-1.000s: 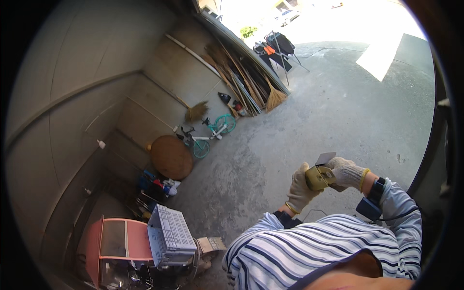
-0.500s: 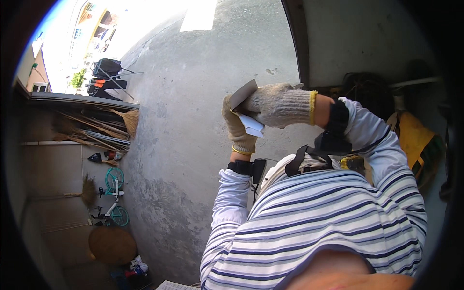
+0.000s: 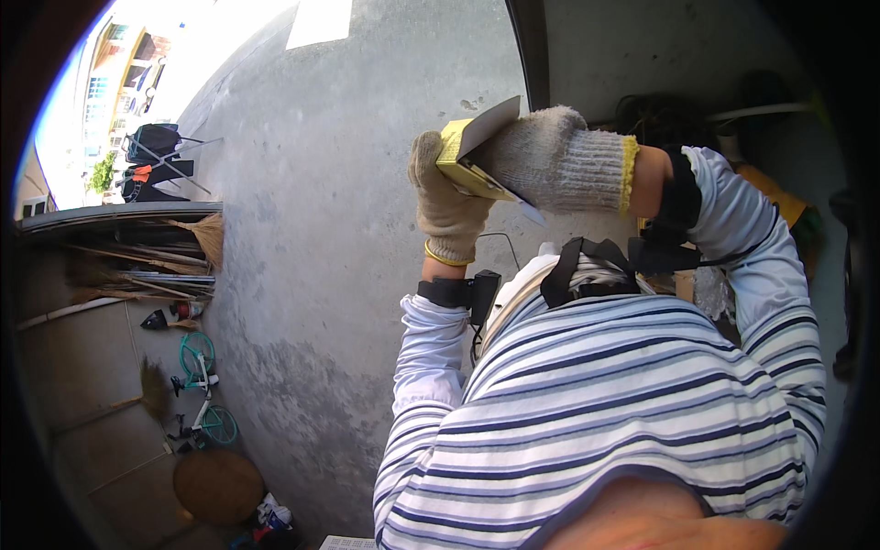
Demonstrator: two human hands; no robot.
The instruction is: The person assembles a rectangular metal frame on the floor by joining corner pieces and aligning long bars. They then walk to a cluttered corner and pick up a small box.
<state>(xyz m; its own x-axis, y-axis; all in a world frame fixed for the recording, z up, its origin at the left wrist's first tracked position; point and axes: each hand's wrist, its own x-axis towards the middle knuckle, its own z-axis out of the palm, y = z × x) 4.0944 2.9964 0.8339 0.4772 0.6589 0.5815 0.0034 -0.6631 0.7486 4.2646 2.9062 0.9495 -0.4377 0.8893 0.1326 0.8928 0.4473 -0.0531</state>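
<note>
A small yellow cardboard box is up in front of my chest, its end flaps standing open toward the right. My left hand, in a beige knit work glove with a yellow-edged cuff, is wrapped round the box from the left and below. My right hand, gloved the same way, reaches to the box's open end. Its fingers go behind the raised grey flap, so whether they hold anything is hidden. A pale lower flap sticks out beneath the right hand.
Grey concrete floor spreads ahead and left. Brooms and poles, a small teal-wheeled bicycle and a round brown board are along the left. A folding rack with dark bags stands farther off. Yellow material lies at right.
The box has turned, so its yellow side now shows where mostly the pale flaps showed before. My right forearm has shifted rightward, and the surroundings have slid left in the view.
</note>
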